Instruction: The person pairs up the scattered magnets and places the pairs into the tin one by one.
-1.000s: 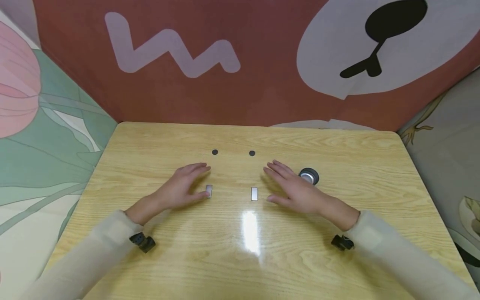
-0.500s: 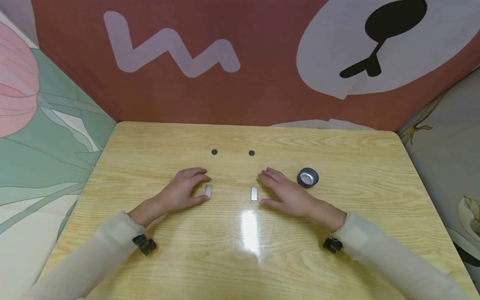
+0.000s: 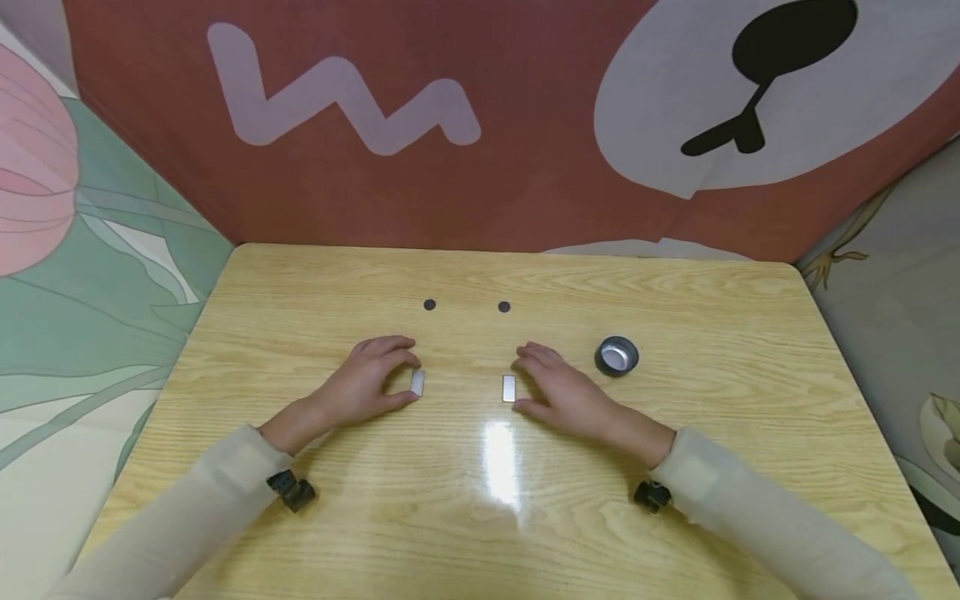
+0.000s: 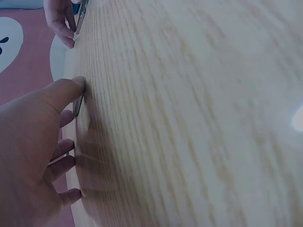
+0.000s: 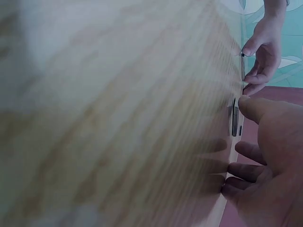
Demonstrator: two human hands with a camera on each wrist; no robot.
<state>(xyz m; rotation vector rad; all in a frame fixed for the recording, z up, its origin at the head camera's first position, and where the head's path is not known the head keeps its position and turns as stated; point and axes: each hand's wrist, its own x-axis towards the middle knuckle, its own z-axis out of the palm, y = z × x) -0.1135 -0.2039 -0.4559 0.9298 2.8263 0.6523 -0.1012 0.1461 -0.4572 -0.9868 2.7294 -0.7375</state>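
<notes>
My left hand [image 3: 367,379] has its thumb and index finger at the two short ends of a small silver rectangular plate [image 3: 417,383], pinching it on the table. In the left wrist view the thumb tip presses the near end of this plate [image 4: 80,101]. A second silver rectangular plate [image 3: 509,388] lies flat to the right. Beside it is my right hand [image 3: 566,392], thumb and fingers spread around its right side; the right wrist view shows a gap between the fingertips and that plate [image 5: 235,120].
Two small black discs [image 3: 430,305] [image 3: 504,307] lie farther back on the wooden table [image 3: 480,550]. A round dark tin [image 3: 617,357] with a silvery inside stands beyond my right hand. A brown patterned wall [image 3: 450,200] rises behind the table's far edge.
My right hand has moved left and nearer, from beside the round tin to the right silver plate. My left thumb and index finger have closed in on the ends of the left plate.
</notes>
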